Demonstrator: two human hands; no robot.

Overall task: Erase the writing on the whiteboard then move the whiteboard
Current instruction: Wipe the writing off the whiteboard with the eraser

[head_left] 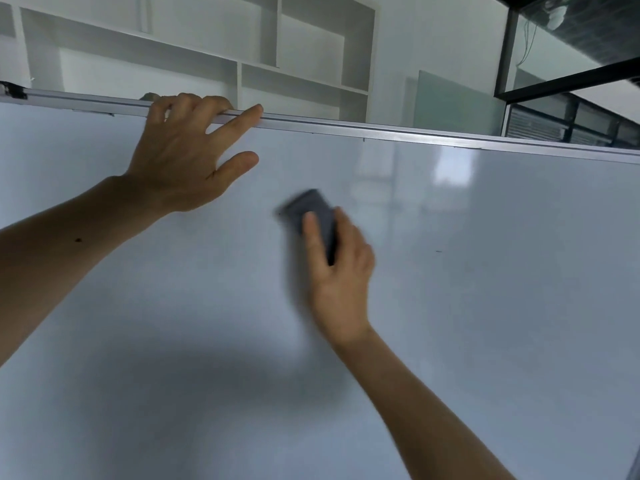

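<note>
A large whiteboard (485,306) with a grey metal frame fills most of the view. Its surface looks blank apart from a tiny dark mark at the right. My left hand (187,157) grips the top frame rail (381,131), fingers hooked over the edge and the thumb on the board face. My right hand (341,271) presses a dark grey eraser (308,211) flat against the board near the middle. The eraser and this hand are blurred by motion.
Behind the board stands a white wall unit of open shelves (311,57). A black-framed glass partition (561,77) is at the upper right. A black corner bracket (14,91) caps the frame's top left end.
</note>
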